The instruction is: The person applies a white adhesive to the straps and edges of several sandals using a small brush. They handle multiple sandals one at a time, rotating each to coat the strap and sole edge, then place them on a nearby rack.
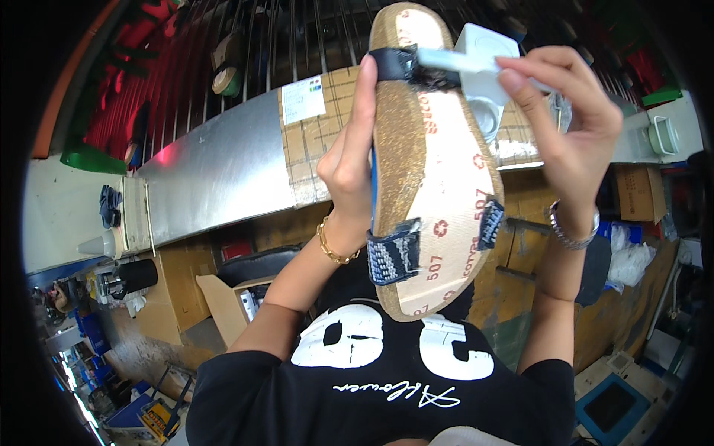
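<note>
A sandal sole [401,134] with cork edges is held up before me, its pale printed underside towards me. My left hand [349,167] is closed on its left side, some fingers hidden behind it. Dark strap ends are folded onto the underside: a black strap [392,64] near the top, and a blue woven strap [394,256] lower down. My right hand [569,104] pinches a pale, slim brush-like tool [454,61]. Its far end lies at the top strap, by a dark, shiny patch; its tip is blurred and I cannot make out bristles.
Behind the sole stands a white container [487,44] with a round cup [485,119] below it. A metal bench top [223,163] and a cardboard sheet [305,149] lie beyond. Metal rods [275,37] form a rack at the back. An opened carton [227,301] stands at lower left.
</note>
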Motion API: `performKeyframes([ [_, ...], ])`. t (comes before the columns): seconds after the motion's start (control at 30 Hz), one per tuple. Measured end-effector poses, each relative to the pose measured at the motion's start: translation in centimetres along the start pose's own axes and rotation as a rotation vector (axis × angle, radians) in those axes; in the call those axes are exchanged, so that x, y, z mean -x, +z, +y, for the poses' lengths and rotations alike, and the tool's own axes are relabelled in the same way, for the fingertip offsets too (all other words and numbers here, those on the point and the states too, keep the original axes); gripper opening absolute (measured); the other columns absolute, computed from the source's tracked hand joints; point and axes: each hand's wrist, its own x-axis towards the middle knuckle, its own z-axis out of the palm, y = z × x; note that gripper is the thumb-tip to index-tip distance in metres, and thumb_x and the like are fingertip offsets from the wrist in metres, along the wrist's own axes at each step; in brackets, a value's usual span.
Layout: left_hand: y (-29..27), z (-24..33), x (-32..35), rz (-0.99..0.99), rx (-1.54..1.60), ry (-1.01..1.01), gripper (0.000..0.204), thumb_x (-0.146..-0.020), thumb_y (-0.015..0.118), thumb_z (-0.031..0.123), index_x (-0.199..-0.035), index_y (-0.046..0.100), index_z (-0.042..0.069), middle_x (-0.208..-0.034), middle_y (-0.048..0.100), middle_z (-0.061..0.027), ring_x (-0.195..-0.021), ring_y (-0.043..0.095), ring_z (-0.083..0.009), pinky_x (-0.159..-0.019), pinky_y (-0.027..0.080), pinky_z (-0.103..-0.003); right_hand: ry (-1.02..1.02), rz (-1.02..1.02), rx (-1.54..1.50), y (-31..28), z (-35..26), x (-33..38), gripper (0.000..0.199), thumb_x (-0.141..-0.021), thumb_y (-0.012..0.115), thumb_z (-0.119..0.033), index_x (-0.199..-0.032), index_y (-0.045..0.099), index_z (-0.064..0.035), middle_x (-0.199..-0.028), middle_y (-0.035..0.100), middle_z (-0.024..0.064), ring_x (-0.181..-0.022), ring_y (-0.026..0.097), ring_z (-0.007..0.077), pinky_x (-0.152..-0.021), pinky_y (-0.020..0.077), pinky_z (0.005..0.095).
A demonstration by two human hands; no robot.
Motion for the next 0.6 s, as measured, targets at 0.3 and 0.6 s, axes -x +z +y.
performKeyframes([
  [0.3,-1.2,-1.6,-0.2,0.015,-0.308,-0.005,0.09,-0.077,0.086,0.021,-0.152,0.04,0.0,-0.107,0.076,-0.0122,-0.078,0.074,-0.0164,-0.066,0.059,-0.026,0.231,0.011,-0.04,-0.4,-4.4,4.1,0.013,-0.076,0.078,0.002,-0.088,0.079,-0.0011,-0.077,0.062,0.0045,-0.067,0.057,0.0119,-0.06,0.0409,0.023],
  [0.6,-1.9,-0.5,-0.2,-0.079,-0.256,-0.029,0.089,-0.078,0.083,0.018,-0.15,0.037,-0.005,-0.11,0.072,-0.0195,-0.091,0.074,-0.025,-0.076,0.061,-0.032,0.251,0.018,-0.136,0.5,-6.8,5.4,0.027,-0.066,0.08,0.006,-0.091,0.081,-0.0044,-0.083,0.063,0.0052,-0.073,0.057,0.0124,-0.062,0.0414,0.0216],
])
